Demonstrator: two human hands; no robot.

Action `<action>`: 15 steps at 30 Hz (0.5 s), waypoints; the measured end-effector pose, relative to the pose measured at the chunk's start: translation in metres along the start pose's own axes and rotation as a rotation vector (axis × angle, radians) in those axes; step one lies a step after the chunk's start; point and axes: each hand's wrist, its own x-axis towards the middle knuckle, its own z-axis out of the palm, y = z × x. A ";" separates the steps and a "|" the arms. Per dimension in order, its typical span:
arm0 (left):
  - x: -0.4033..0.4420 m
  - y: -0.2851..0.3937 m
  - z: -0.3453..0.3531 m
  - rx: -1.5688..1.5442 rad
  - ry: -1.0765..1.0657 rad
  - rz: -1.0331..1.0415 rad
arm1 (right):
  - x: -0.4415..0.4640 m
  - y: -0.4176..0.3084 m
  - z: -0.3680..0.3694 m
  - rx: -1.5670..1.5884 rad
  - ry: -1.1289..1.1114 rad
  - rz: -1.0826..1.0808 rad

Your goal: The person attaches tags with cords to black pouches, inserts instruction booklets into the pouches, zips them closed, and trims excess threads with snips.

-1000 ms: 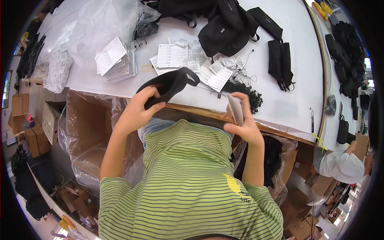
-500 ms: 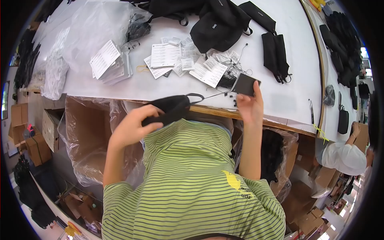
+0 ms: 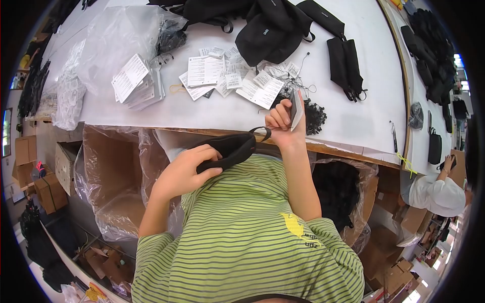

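My left hand (image 3: 189, 169) is closed round a small black fabric pouch (image 3: 236, 150), held in front of the shirt at the table's edge. The pouch has a loop strap (image 3: 262, 132) at its right end, close to my right wrist. Between the fingers of my right hand (image 3: 285, 123) is a hang tag (image 3: 297, 112), turned nearly edge-on, dark on one side and pale on the other. Whether its string is joined to the loop I cannot tell. Behind that hand lies a heap of black tag strings (image 3: 316, 119).
Printed white tags (image 3: 206, 70) are spread on the white table (image 3: 364, 126), with another stack (image 3: 132, 81) to the left. Black bags (image 3: 270, 35) and pouches (image 3: 345, 65) lie farther back. Plastic-lined boxes (image 3: 113, 177) stand below the edge. A co-worker (image 3: 437, 194) is at the right.
My right hand has moved left and turned the tag from face-on to nearly edge-on. My left hand has brought the pouch to the right, closer to it.
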 end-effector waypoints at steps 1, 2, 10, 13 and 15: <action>0.000 0.000 0.000 -0.002 0.009 0.001 | 0.000 -0.002 -0.001 -0.034 0.020 -0.027; -0.001 0.000 -0.001 -0.001 0.021 -0.003 | -0.001 -0.004 -0.003 -0.043 0.040 -0.038; -0.003 -0.005 -0.009 0.047 0.083 -0.021 | -0.002 -0.019 0.005 0.004 0.083 0.039; -0.002 -0.007 -0.005 0.065 0.077 -0.005 | -0.001 -0.016 0.013 0.038 0.152 0.039; -0.002 -0.009 -0.002 0.122 0.083 -0.016 | 0.000 -0.014 0.026 0.027 0.205 0.052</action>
